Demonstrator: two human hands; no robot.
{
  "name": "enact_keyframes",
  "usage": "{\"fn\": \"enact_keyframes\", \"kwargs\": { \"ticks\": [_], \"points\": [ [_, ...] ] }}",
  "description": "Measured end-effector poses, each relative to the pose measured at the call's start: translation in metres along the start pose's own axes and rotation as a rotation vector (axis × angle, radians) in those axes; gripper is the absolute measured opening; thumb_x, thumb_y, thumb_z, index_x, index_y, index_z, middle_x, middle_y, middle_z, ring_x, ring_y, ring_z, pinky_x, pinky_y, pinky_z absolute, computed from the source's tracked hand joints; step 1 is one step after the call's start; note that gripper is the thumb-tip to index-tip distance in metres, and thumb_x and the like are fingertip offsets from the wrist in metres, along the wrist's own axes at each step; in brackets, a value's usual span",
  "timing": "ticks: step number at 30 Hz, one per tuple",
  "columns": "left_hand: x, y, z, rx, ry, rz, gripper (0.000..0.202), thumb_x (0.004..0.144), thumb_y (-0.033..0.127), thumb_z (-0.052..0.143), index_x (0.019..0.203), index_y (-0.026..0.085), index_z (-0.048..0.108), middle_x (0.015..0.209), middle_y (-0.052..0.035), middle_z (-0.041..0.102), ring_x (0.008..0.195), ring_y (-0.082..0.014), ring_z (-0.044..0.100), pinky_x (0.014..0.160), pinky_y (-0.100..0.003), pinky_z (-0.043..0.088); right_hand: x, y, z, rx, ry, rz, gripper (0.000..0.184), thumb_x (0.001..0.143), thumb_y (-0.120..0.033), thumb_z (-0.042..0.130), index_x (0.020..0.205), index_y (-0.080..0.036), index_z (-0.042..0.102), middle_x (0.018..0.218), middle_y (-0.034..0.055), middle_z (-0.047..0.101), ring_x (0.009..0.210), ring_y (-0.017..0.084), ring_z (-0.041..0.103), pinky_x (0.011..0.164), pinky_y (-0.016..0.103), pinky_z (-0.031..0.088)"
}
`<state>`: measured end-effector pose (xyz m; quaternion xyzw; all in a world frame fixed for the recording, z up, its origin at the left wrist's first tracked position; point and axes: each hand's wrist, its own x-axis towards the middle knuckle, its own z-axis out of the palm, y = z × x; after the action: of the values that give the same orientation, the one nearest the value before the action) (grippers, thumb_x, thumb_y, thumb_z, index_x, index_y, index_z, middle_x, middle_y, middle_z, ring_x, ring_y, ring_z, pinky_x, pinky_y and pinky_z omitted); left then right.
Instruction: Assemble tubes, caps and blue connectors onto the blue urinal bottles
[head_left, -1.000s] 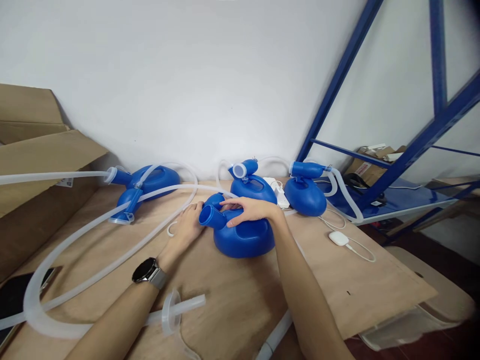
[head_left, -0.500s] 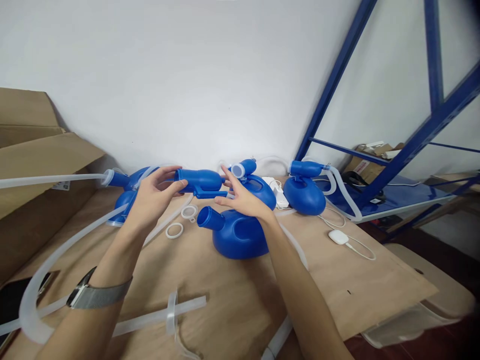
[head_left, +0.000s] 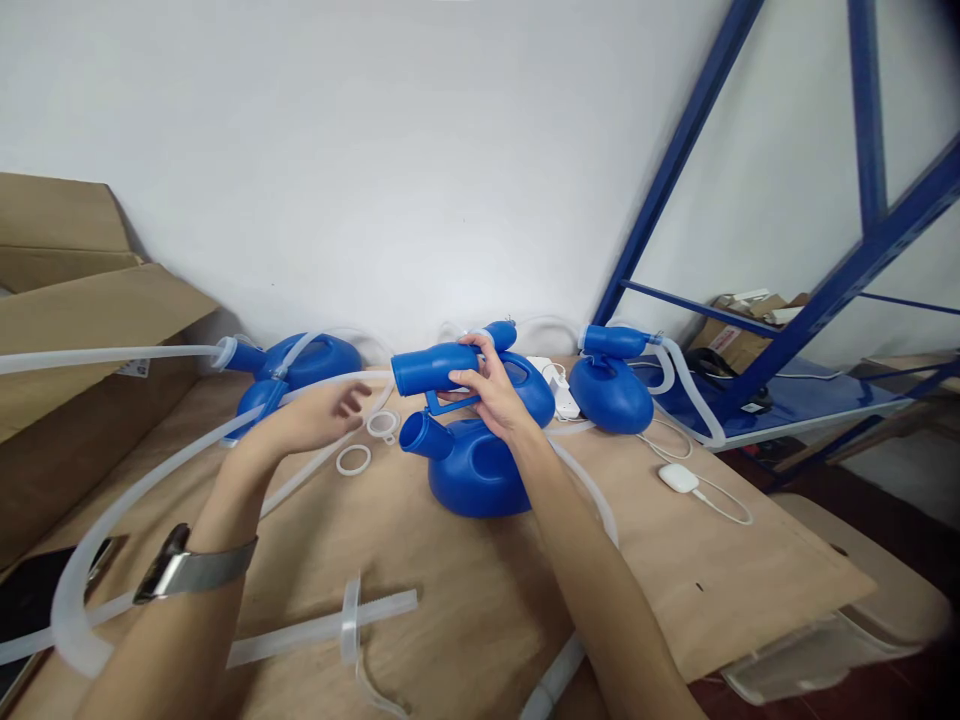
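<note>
My right hand (head_left: pixel 491 385) grips a blue tubular cup (head_left: pixel 431 368) with a looped handle under it, its wide mouth facing left. That cup is held just above a blue jug (head_left: pixel 480 480), whose uncapped neck (head_left: pixel 425 437) points left and up. Left of the cup, my left hand (head_left: pixel 319 415) is in the air, holding nothing, its fingers loosely bent and apart. A clear hose (head_left: pixel 180 452) curves up behind the left hand. On the table near it lie a white ring (head_left: pixel 353 460) and a translucent cap (head_left: pixel 382 427).
More blue jugs (head_left: pixel 611 390) with hoses stand along the wall. A cardboard box (head_left: pixel 90 400) is at the left. Near the front lies a clear tube with a strap-like ring (head_left: pixel 350 622). A white charger (head_left: pixel 678 478) is on the right, beside a blue shelf frame (head_left: pixel 675 170).
My left hand has let go of the cup's mouth and drawn slightly down. The right hand has closed around the cup, which has shifted right.
</note>
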<state>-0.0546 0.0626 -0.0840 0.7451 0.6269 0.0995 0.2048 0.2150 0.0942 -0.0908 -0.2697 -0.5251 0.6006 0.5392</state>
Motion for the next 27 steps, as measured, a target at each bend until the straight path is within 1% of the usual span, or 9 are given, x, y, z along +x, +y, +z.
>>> {"fn": "enact_keyframes", "kwargs": {
  "ticks": [3,6,10,14,18,20,22,25,27],
  "points": [
    [0.016,-0.018,0.023,0.19,-0.173,-0.124,0.072,0.058,0.044,0.075,0.126,0.021,0.069,0.125,-0.0161,0.074,0.111,-0.0385,0.072,0.092,-0.045,0.058,0.001,0.002,-0.002,-0.003,0.067,0.006,0.056,0.067,-0.037,0.087,0.109,-0.033,0.05,0.101,-0.0033,0.058,0.086,0.018,0.066,0.069,0.033,0.065],
    [0.026,-0.021,0.043,0.267,-0.242,-0.178,0.062,0.057,0.041,0.072,0.116,0.022,0.074,0.124,-0.0187,0.073,0.105,-0.0404,0.072,0.084,-0.046,0.058,0.002,0.002,-0.003,-0.008,0.116,0.006,0.056,0.068,-0.043,0.088,0.106,-0.032,0.048,0.1,-0.0031,0.059,0.084,0.017,0.065,0.066,0.03,0.064],
    [0.032,-0.02,0.052,0.333,-0.259,-0.204,0.053,0.062,0.038,0.065,0.111,0.021,0.074,0.119,-0.019,0.073,0.101,-0.0392,0.072,0.076,-0.042,0.056,0.004,0.004,-0.004,-0.017,0.141,0.024,0.057,0.067,-0.045,0.088,0.105,-0.032,0.049,0.103,-0.0019,0.06,0.088,0.019,0.064,0.065,0.03,0.064],
    [0.033,-0.026,0.054,0.357,-0.27,-0.194,0.044,0.054,0.032,0.068,0.096,0.021,0.075,0.106,-0.0144,0.076,0.095,-0.0363,0.072,0.072,-0.038,0.055,0.006,0.005,-0.004,-0.016,0.171,0.039,0.056,0.068,-0.046,0.087,0.108,-0.032,0.051,0.107,-0.0013,0.06,0.087,0.018,0.065,0.065,0.03,0.063],
    [0.034,-0.03,0.058,0.36,-0.248,-0.166,0.032,0.048,0.027,0.069,0.079,0.02,0.073,0.094,-0.0124,0.075,0.088,-0.036,0.072,0.07,-0.039,0.055,0.006,0.005,-0.005,-0.017,0.171,0.059,0.055,0.069,-0.048,0.086,0.11,-0.032,0.052,0.107,-0.0008,0.062,0.084,0.018,0.065,0.064,0.03,0.063],
    [0.032,-0.029,0.055,0.341,-0.216,-0.129,0.027,0.048,0.031,0.07,0.073,0.02,0.071,0.094,-0.0128,0.075,0.087,-0.0363,0.072,0.072,-0.04,0.056,0.006,0.005,-0.005,-0.028,0.161,0.057,0.054,0.07,-0.048,0.085,0.111,-0.032,0.053,0.107,-0.0004,0.062,0.085,0.018,0.065,0.065,0.03,0.063],
    [0.029,-0.025,0.047,0.303,-0.16,-0.074,0.03,0.051,0.037,0.072,0.076,0.02,0.072,0.105,-0.0141,0.075,0.097,-0.0374,0.072,0.079,-0.041,0.058,0.005,0.004,-0.005,-0.04,0.155,0.051,0.054,0.071,-0.048,0.085,0.113,-0.032,0.054,0.109,-0.0001,0.061,0.086,0.018,0.065,0.065,0.03,0.063],
    [0.019,-0.017,0.025,0.227,-0.043,0.028,0.047,0.062,0.049,0.07,0.101,0.022,0.074,0.132,-0.012,0.069,0.123,-0.0364,0.064,0.099,-0.039,0.055,0.005,0.004,-0.006,-0.053,0.147,0.05,0.055,0.072,-0.048,0.084,0.116,-0.033,0.054,0.111,0.0004,0.06,0.087,0.018,0.064,0.065,0.029,0.062],
    [0.008,-0.009,0.008,0.108,0.084,0.095,0.053,0.073,0.057,0.065,0.113,0.023,0.07,0.133,-0.0093,0.069,0.125,-0.0334,0.064,0.103,-0.039,0.054,0.004,0.003,-0.006,-0.06,0.14,0.049,0.055,0.072,-0.047,0.083,0.117,-0.033,0.054,0.112,0.0008,0.06,0.089,0.019,0.065,0.065,0.029,0.062]
  ]
}}
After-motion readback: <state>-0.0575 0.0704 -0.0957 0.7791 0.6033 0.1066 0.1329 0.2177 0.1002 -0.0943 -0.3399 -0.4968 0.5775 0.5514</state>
